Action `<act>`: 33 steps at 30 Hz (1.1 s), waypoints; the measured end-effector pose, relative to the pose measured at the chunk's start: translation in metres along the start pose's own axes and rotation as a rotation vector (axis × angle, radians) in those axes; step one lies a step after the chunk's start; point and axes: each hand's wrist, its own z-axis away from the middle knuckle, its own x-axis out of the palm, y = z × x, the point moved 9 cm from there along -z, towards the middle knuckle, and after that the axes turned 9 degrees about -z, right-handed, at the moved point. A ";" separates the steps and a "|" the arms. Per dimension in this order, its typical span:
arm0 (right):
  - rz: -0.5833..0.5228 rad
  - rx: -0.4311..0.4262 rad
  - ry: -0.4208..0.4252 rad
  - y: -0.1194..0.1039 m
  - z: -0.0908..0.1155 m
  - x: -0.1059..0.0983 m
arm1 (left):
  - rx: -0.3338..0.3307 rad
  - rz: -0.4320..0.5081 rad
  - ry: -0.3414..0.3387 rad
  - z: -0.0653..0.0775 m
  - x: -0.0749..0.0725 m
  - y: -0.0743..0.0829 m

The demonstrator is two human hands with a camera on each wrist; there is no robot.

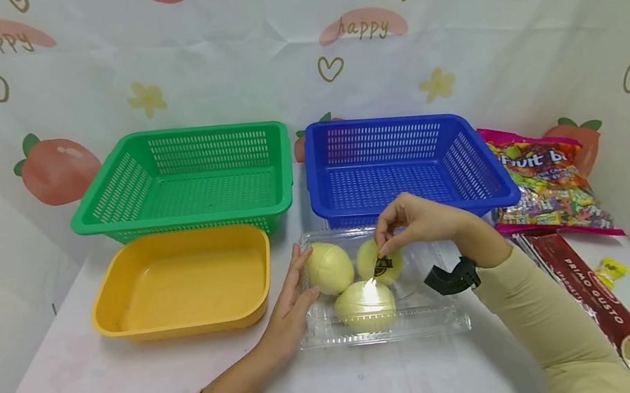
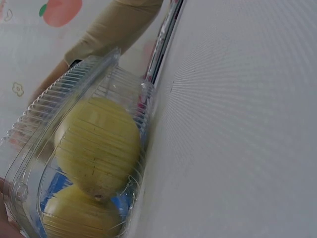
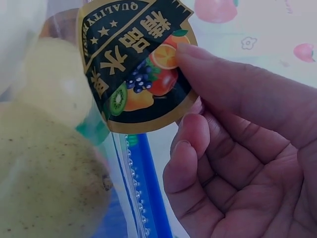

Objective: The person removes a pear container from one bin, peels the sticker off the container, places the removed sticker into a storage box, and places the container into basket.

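A clear plastic clamshell box stands on the table and holds three pale yellow round fruits. In the left wrist view two of the fruits show through its ribbed wall. My left hand rests against the left side of the box, fingers extended. Above the lid, my right hand pinches the edge of a black and gold fruit sticker between thumb and fingers. The sticker bears printed fruit and lettering, and its held edge stands up over the box.
Behind the box is a blue basket; a green basket and a yellow tub stand to the left. On the right lie a candy bag, a spaghetti pack and a small yellow-wrapped candy.
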 end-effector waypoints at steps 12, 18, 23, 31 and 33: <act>0.008 0.004 0.017 -0.002 0.003 -0.001 | -0.003 -0.001 0.005 0.000 0.000 0.000; 0.008 0.009 0.015 -0.001 0.003 -0.002 | -0.004 -0.001 0.007 0.000 0.000 0.000; 0.004 0.000 0.011 -0.001 0.004 -0.003 | -0.001 -0.002 0.009 0.000 0.000 0.001; 0.001 -0.014 0.010 -0.005 0.005 -0.003 | 0.005 -0.002 0.009 0.000 -0.001 0.000; 0.002 -0.012 0.014 -0.005 0.006 -0.003 | 0.006 -0.002 0.007 0.000 0.000 0.000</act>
